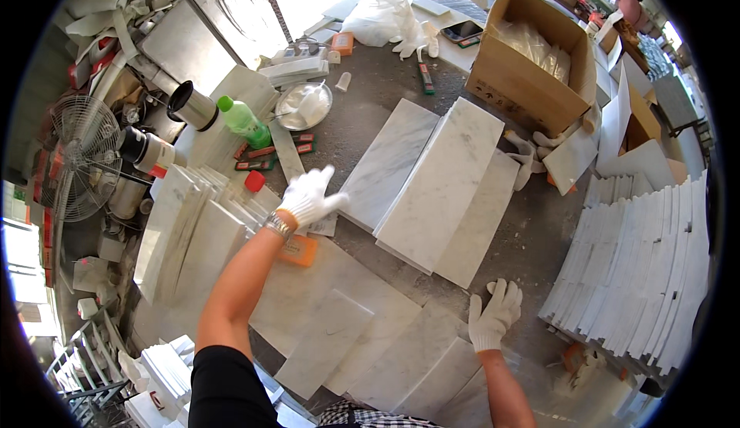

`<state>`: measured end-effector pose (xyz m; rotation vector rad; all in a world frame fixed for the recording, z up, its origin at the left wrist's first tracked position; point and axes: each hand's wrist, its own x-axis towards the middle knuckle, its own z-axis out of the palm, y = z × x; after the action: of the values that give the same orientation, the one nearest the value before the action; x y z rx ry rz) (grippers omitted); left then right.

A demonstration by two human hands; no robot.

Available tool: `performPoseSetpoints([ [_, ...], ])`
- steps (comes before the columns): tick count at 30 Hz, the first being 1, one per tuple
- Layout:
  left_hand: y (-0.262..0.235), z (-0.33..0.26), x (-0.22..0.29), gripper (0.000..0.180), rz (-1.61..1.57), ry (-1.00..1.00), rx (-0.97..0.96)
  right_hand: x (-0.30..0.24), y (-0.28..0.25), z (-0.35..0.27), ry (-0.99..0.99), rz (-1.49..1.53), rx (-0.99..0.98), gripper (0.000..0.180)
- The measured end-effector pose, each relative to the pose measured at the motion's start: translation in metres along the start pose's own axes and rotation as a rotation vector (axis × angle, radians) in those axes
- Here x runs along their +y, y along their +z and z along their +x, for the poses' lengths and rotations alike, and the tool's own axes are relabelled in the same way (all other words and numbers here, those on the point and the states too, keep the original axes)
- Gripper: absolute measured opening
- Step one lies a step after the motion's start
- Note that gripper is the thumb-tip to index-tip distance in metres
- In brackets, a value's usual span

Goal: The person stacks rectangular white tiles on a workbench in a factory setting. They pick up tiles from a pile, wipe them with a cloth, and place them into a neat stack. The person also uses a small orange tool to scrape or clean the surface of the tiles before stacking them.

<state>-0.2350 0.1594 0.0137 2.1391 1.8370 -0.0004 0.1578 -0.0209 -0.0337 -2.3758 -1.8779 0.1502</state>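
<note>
My left hand [310,197], in a white knit glove with a metal watch [278,225] at the wrist, is stretched out with fingers apart and holds nothing. It is just left of a grey-veined marble tile [395,162]. Beside that lies a stack of marble tiles [443,185], with another tile [487,216] partly under its right side. My right hand [495,316], gloved too, is open near the stack's lower right corner, fingers slightly spread. An orange block [299,251] lies below my left hand. More flat marble tiles [327,343] cover the near side.
Upright tiles stand in rows at the right [632,274] and left [181,231]. A cardboard box [532,65] holds clear plastic at the back right. A green bottle [243,122], a foil dish [304,106] and a metal cup [193,106] stand back left, near a fan [77,158].
</note>
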Motion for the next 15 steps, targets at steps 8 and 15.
performPoseSetpoints([
  [8, 0.014, -0.043, 0.015, 0.104, 0.266, -0.086, -0.176, 0.005, 0.006, -0.007, -0.086, -0.011, 0.139, 0.071],
  [15, 0.005, -0.035, 0.015, 0.077, 0.277, -0.062, -0.31, 0.005, 0.005, -0.008, -0.055, 0.0, 0.096, 0.072],
])
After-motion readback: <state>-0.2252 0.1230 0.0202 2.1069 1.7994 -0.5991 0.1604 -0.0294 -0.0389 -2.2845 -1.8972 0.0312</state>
